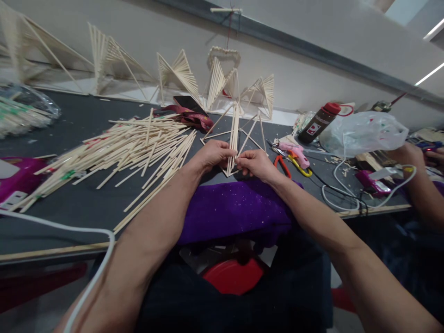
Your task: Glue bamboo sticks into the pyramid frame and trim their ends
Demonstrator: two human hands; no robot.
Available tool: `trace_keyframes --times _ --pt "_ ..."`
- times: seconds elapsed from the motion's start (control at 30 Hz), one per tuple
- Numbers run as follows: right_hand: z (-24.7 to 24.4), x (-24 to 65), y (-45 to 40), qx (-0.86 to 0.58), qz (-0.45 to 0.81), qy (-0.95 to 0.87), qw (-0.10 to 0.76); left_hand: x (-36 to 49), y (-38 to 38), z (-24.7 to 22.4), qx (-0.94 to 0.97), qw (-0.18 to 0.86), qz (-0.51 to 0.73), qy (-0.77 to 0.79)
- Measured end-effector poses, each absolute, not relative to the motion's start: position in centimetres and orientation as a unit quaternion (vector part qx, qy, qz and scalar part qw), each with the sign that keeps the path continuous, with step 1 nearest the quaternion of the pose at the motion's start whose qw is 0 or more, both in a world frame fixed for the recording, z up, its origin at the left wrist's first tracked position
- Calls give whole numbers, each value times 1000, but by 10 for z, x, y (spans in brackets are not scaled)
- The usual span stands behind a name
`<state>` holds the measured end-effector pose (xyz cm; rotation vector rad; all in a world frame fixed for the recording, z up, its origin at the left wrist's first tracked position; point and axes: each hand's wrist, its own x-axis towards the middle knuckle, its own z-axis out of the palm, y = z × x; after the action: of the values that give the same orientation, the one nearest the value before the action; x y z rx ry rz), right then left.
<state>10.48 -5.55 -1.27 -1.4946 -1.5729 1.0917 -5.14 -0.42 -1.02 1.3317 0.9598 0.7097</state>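
Note:
A stick frame (235,132) stands on the dark table in front of me, with several long pale sticks side by side at its middle and thinner struts spreading to both sides. My left hand (215,155) pinches the near end of these sticks from the left. From the right, my right hand (252,163) has its fingers pressed together at the same near end, close to my left fingertips. Just below both hands lies a purple cloth (236,210) at the table's edge. The exact contact at the fingertips is too small to tell.
Loose sticks (138,143) are heaped at left. Stick models (178,76) line the wall. Right of my hands lie a pink glue gun (294,152), orange-handled cutters (282,165) and a cable. A bottle (319,122) and plastic bag (364,132) stand behind; another person's hand (411,159) is far right.

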Motion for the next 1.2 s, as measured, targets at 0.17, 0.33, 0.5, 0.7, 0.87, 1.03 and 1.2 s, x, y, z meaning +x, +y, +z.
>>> trace_keyframes --times 0.17,0.33,0.5,0.7,0.87,1.03,1.2 --pt "-14 106 -55 -572 416 -612 353 -51 -7 -7 582 624 307 421" --pt "-7 115 -65 -583 407 -622 327 -51 -7 -7 575 635 308 414" --pt "9 130 -79 -550 346 -636 416 -55 -6 -5 580 638 298 410" --pt "42 158 -41 -504 230 -565 612 -67 -1 -5 632 630 250 376" --pt "52 169 18 -519 254 -572 582 -76 5 -8 651 637 221 348" --pt "32 155 47 -442 394 -621 513 -83 7 -7 641 647 201 361" --pt "15 151 53 -367 487 -607 509 -84 9 -6 640 646 196 369"
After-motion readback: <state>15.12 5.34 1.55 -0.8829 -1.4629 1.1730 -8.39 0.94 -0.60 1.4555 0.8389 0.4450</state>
